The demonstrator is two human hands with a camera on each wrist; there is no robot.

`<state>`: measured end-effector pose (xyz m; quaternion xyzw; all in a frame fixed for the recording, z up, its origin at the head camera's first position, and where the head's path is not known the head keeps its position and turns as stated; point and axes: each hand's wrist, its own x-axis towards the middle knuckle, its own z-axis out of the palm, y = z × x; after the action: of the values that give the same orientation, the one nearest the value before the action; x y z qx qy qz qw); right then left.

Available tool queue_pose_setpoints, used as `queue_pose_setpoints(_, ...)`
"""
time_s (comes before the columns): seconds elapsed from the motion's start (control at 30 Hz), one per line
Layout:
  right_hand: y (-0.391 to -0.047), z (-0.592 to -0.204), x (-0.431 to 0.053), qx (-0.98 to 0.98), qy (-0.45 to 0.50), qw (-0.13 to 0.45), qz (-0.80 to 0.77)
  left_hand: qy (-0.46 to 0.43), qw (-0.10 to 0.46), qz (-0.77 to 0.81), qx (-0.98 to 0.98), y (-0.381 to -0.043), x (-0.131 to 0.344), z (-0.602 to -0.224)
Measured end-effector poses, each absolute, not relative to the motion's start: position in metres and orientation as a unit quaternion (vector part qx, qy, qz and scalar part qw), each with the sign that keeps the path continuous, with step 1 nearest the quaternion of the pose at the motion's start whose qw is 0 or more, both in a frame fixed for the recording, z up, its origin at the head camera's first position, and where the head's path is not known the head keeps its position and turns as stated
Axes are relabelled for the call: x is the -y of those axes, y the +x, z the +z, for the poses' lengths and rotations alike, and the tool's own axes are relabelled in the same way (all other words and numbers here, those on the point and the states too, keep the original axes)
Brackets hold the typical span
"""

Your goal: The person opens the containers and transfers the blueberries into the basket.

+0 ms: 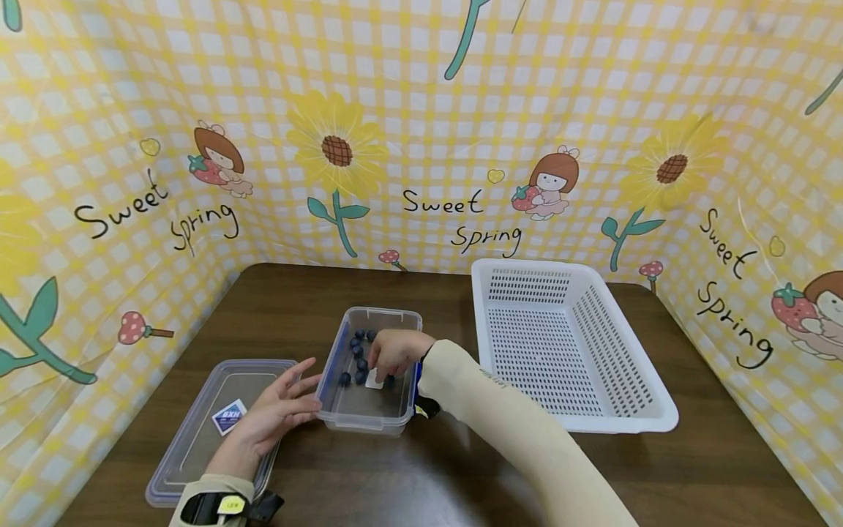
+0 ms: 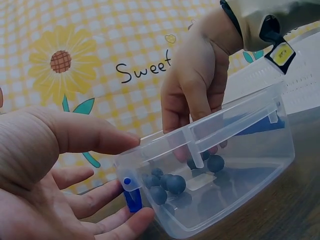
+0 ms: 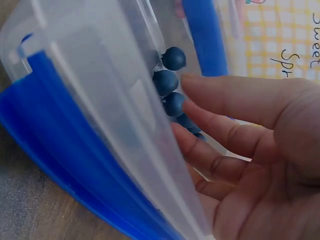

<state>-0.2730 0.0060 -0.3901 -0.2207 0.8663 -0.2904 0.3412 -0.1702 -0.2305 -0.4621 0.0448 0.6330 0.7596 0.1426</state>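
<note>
A clear plastic box [image 1: 361, 422] with blue side latches holds several dark blue blueberries [image 2: 176, 184]. From above, my right hand [image 1: 398, 353] reaches into it. In the right wrist view, the thumb and forefinger [image 3: 220, 95] of this hand are slightly apart, right beside blueberries [image 3: 165, 82]; no clear grasp shows. At the box's left side is my left hand [image 1: 279, 411], its fingers spread. The left wrist view shows its thumb [image 2: 95, 135] at the rim and its fingertips near a blue latch [image 2: 133, 199]. A small white paper piece [image 1: 374, 379] lies in the box.
A clear lid [image 1: 191, 439] with a blue and white label lies on the brown table [image 1: 454, 461], partly under my left forearm. To the right of the box stands a large white perforated basket [image 1: 648, 423]. Patterned cloth walls [image 1: 421, 110] enclose the table's back and sides.
</note>
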Motion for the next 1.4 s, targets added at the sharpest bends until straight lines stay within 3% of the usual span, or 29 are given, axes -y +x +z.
queue_pose_setpoints(0.37, -0.274, -0.4, 0.006, -0.922, -0.241, 0.271, -0.139, 0.068, 0.13, 0.782, -0.606, -0.168, 0.231, -0.467)
queue_pose_setpoints(0.67, -0.274, -0.411, 0.012, -0.94, -0.227, 0.242, -0.085, 0.036, 0.134, 0.767, -0.626, -0.166, 0.226, -0.466)
queue_pose_setpoints(1.1, -0.272, -0.405, 0.007, -0.926, -0.219, 0.265, -0.157, 0.02, 0.131, 0.77, -0.624, -0.167, 0.227, -0.469)
queue_pose_setpoints(1.4, -0.276, -0.391, -0.002, -0.901, -0.236, 0.28, -0.233, 0.057, 0.131, 0.797, -0.587, -0.165, 0.23, -0.475)
